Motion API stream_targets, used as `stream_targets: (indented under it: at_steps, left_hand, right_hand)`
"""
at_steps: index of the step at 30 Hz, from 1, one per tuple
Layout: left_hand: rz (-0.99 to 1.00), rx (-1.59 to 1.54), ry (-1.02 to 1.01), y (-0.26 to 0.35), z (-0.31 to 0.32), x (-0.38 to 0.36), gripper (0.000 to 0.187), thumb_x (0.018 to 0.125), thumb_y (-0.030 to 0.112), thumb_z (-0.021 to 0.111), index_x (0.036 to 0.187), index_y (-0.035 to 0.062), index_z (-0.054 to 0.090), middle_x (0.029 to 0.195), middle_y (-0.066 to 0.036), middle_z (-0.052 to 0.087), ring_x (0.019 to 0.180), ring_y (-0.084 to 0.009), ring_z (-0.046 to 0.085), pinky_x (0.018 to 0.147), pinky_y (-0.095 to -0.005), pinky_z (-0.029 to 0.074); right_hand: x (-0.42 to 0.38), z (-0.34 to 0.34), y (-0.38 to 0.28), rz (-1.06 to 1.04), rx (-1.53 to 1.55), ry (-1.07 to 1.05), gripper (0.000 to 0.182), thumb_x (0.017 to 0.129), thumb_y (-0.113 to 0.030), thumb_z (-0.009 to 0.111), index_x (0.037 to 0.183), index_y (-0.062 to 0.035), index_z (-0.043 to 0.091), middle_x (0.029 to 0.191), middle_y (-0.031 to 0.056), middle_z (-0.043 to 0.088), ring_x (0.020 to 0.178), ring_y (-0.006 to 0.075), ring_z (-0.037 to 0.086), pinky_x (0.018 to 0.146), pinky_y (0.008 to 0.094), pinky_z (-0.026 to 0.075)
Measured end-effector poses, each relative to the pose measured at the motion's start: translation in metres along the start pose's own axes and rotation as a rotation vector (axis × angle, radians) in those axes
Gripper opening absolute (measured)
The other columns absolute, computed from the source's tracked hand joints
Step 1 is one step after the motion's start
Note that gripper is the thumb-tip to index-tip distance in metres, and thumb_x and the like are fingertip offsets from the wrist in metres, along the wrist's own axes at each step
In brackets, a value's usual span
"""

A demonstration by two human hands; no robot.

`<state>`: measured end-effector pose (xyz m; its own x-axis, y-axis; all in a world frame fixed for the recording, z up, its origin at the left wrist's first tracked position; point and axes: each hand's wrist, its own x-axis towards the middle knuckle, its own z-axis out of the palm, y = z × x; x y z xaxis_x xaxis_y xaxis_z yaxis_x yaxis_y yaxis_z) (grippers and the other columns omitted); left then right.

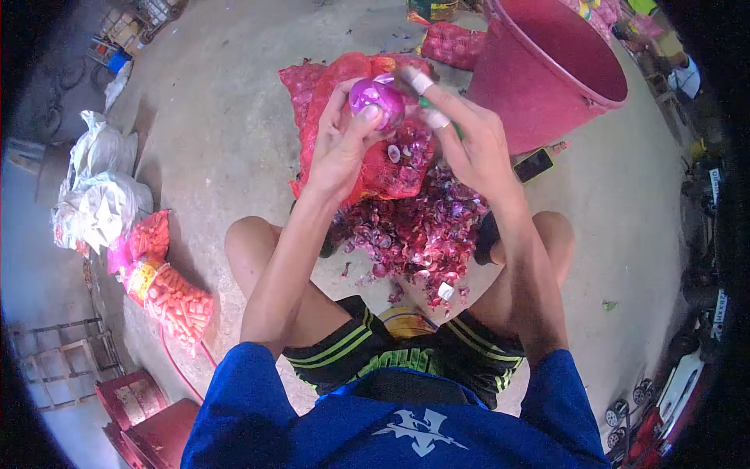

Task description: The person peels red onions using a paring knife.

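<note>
A shiny purple onion (373,102) is held up in my left hand (342,144), its thumb and fingers closed round it. My right hand (469,137), with white wraps on its fingertips, is just to the right of the onion. Its fingers are closed on a green-handled tool (426,102), mostly hidden by the fingers. Below both hands lies a red mesh sack (355,74) with onions and peel at its opening. A heap of purple onion skins (414,234) spreads on the floor between my legs.
A large red tub (508,86) stands at the upper right, with a phone (533,166) on the floor beside it. Another mesh sack of onions (453,45) lies behind. White sacks (105,203) and a bag of orange pieces (178,303) are at the left.
</note>
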<state>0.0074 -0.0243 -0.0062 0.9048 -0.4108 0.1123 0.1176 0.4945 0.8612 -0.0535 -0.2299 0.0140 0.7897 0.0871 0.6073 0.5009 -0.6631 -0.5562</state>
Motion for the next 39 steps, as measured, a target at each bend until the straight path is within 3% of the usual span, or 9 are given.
stream_targets:
  at_steps: [4, 8, 14, 18, 22, 24, 25, 30, 39]
  left_hand:
    - [0.009, 0.081, -0.029, 0.004, 0.004, -0.002, 0.056, 0.094, 0.02, 0.08, 0.142, 0.0105, 0.053, 0.131, -0.008, 0.067, 0.115, -0.017, 0.067, 0.096, -0.0386, 0.059]
    - [-0.068, 0.139, -0.031, 0.014, 0.008, -0.002, 0.064, 0.088, 0.01, 0.082, 0.144, 0.0077, 0.052, 0.131, -0.008, 0.066, 0.114, -0.0171, 0.067, 0.095, -0.0364, 0.059]
    - [0.112, 0.208, -0.174, 0.017, 0.008, -0.005, 0.078, 0.078, -0.007, 0.086, 0.147, 0.003, 0.05, 0.135, -0.011, 0.063, 0.121, -0.0192, 0.066, 0.103, -0.035, 0.058]
    - [0.155, 0.213, -0.152, 0.017, 0.007, -0.005, 0.081, 0.077, -0.003, 0.086, 0.149, 0.0016, 0.049, 0.139, -0.01, 0.06, 0.125, -0.019, 0.063, 0.11, -0.0355, 0.052]
    - [0.205, 0.232, -0.085, 0.019, 0.0, -0.003, 0.082, 0.078, -0.007, 0.086, 0.151, 0.0024, 0.048, 0.137, -0.012, 0.062, 0.124, -0.0203, 0.064, 0.11, -0.0363, 0.052]
    - [0.205, 0.257, -0.037, 0.021, -0.003, -0.002, 0.082, 0.079, -0.007, 0.086, 0.151, 0.0025, 0.049, 0.136, -0.012, 0.063, 0.122, -0.0206, 0.065, 0.109, -0.0364, 0.053]
    - [0.209, 0.263, -0.026, 0.022, -0.004, -0.002, 0.083, 0.079, -0.006, 0.086, 0.152, 0.0029, 0.048, 0.136, -0.011, 0.064, 0.121, -0.0207, 0.066, 0.109, -0.0367, 0.053]
    - [0.214, 0.291, -0.005, 0.016, -0.006, 0.001, 0.086, 0.081, -0.006, 0.085, 0.156, 0.004, 0.045, 0.138, -0.011, 0.064, 0.12, -0.0211, 0.067, 0.107, -0.0369, 0.054]
    - [-0.056, -0.079, 0.045, 0.017, -0.004, 0.001, 0.083, 0.084, -0.002, 0.085, 0.156, 0.0055, 0.045, 0.145, -0.014, 0.059, 0.124, -0.0237, 0.066, 0.111, -0.0395, 0.054]
  right_hand:
    - [0.003, -0.001, 0.006, -0.002, 0.01, 0.072, 0.049, 0.098, 0.0, 0.06, 0.147, -0.0041, 0.062, 0.122, 0.0235, 0.075, 0.106, 0.0351, 0.076, 0.094, 0.0394, 0.056]
    - [0.002, 0.001, 0.006, -0.002, -0.042, 0.154, 0.046, 0.099, -0.01, 0.065, 0.145, -0.0156, 0.067, 0.11, 0.0215, 0.076, 0.096, 0.0422, 0.073, 0.082, 0.0442, 0.058]
    - [0.01, -0.007, 0.03, 0.026, -0.099, 0.366, 0.043, 0.106, -0.014, 0.058, 0.148, -0.0135, 0.062, 0.122, 0.024, 0.074, 0.102, 0.0327, 0.077, 0.089, 0.0391, 0.057]
    - [0.005, -0.022, 0.034, 0.271, -0.055, 0.187, 0.047, 0.107, -0.019, 0.057, 0.153, -0.0102, 0.056, 0.111, 0.0277, 0.072, 0.097, 0.0331, 0.076, 0.09, 0.0391, 0.055]
    - [-0.003, -0.024, 0.017, 0.399, 0.083, -0.148, 0.062, 0.108, -0.021, 0.054, 0.166, -0.0089, 0.036, 0.09, 0.0084, 0.07, 0.077, 0.0139, 0.058, 0.08, 0.0337, 0.053]
    - [0.001, -0.028, -0.001, 0.397, 0.207, -0.167, 0.064, 0.105, -0.025, 0.059, 0.164, -0.0111, 0.039, 0.103, 0.027, 0.074, 0.093, 0.0449, 0.073, 0.092, 0.0435, 0.054]
    - [-0.002, -0.026, -0.002, 0.395, 0.209, -0.171, 0.064, 0.105, -0.025, 0.059, 0.164, -0.0111, 0.039, 0.103, 0.027, 0.074, 0.093, 0.0449, 0.073, 0.092, 0.0435, 0.054]
    - [-0.011, -0.011, 0.015, 0.256, 0.256, -0.096, 0.067, 0.105, -0.023, 0.056, 0.166, -0.008, 0.033, 0.098, 0.0217, 0.077, 0.084, 0.0322, 0.074, 0.086, 0.0418, 0.056]
    - [-0.006, -0.023, 0.024, 0.682, 0.365, -0.203, 0.06, 0.108, -0.018, 0.045, 0.165, -0.0013, 0.032, 0.084, 0.0135, 0.076, 0.066, 0.0181, 0.068, 0.07, 0.0311, 0.056]
